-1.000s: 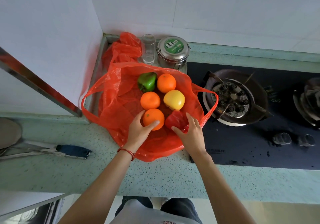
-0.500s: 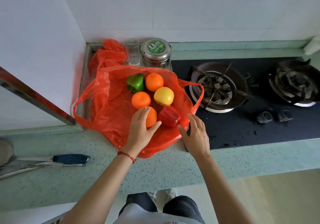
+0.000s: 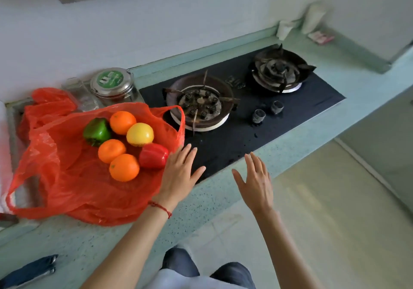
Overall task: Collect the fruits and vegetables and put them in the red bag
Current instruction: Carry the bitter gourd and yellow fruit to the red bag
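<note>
Both hands (image 3: 178, 175) off the oranges (image 3: 124, 167)

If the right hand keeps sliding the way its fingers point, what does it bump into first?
Probably the two small stove knobs on the black cooktop. The right hand, open and empty, points up across it; height above the surface is unclear.

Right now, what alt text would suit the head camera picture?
Two empty, open hands, left and right, hover over a counter edge beside a red bag holding three oranges, a yellow fruit, a green pepper and a red pepper.
</note>
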Available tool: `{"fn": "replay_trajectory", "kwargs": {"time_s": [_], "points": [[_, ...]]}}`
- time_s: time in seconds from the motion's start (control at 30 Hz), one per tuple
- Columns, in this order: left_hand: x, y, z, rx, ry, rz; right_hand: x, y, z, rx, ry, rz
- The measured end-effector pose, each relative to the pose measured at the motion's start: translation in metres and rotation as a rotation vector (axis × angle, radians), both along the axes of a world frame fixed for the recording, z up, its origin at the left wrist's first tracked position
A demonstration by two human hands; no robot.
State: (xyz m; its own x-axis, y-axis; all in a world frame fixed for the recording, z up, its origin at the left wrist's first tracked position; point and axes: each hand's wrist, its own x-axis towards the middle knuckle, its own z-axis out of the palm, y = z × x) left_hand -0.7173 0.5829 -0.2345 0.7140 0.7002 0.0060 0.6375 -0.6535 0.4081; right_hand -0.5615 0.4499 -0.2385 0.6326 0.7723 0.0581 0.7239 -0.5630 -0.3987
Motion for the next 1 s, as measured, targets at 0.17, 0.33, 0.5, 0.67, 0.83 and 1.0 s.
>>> {"fn": "replay_trajectory", "kwargs": {"time_s": [0.17, 0.33, 0.5, 0.67, 0.83, 1.0], "points": [[0.052, -0.039, 0.000, 0.011, 0.085, -0.187, 0.031, -0.075, 0.002, 0.017, -0.022, -0.201], [0.103, -0.094, -0.001, 0.018, 0.068, -0.364, 0.051, -0.158, 0.002, 0.030, -0.025, -0.413], [0.151, -0.157, -0.001, 0.037, 0.061, -0.554, 0.057, -0.236, -0.002, 0.024, 0.007, -0.615], [0.187, -0.218, 0.000, 0.016, 0.057, -0.735, 0.048, -0.308, -0.002, -0.013, 0.002, -0.787], [0.216, -0.270, -0.003, 0.034, 0.077, -0.936, 0.033, -0.363, 0.001, -0.025, 0.033, -1.008], [0.249, -0.315, -0.005, 0.027, 0.100, -1.145, 0.011, -0.406, 0.000, -0.053, 0.068, -1.251]]}}
